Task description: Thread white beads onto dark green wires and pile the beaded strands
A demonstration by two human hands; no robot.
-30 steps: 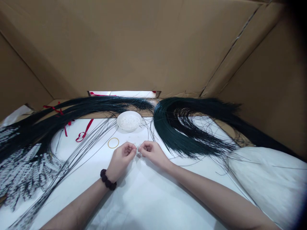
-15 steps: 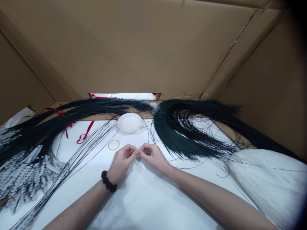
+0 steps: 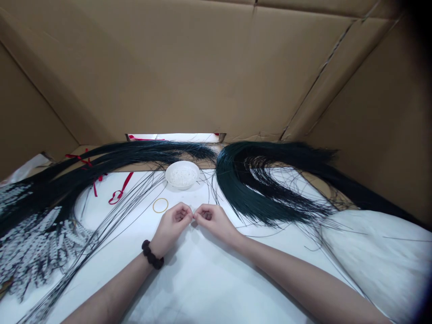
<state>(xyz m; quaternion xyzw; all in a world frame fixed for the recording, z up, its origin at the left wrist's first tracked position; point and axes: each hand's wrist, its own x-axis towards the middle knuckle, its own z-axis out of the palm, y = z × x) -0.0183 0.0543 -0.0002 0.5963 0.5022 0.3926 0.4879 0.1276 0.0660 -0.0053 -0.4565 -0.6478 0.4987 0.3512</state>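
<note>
Both hands meet over the middle of the white tabletop [image 3: 189, 288], fingertips nearly touching. My left hand [image 3: 173, 225], below a dark beaded or scrunchie-like band [image 3: 151, 255] on the wrist, is closed in a pinch. My right hand [image 3: 214, 221] pinches in the same way from the other side. Whatever lies between the fingertips is too small to make out. Just beyond the hands stands a white bowl [image 3: 182, 185] with small clear or white pieces [image 3: 183, 174] in it. A yellow rubber band [image 3: 160, 205] lies left of my left hand.
Dark green-black wire-like strands curve in a bundle [image 3: 232, 189] at the right. Another bundle [image 3: 111, 153], with white-tipped strands [image 3: 50, 243], spreads at the left. Red ribbon [image 3: 118, 193] lies near it. A white bag-like bundle [image 3: 378, 252] is at right; cardboard walls [image 3: 189, 67] rise behind.
The two hands remain pinched together at almost the same spot, with only a slight shift of the fingertips. The view has tilted a little; the things on the table stay where they were.
</note>
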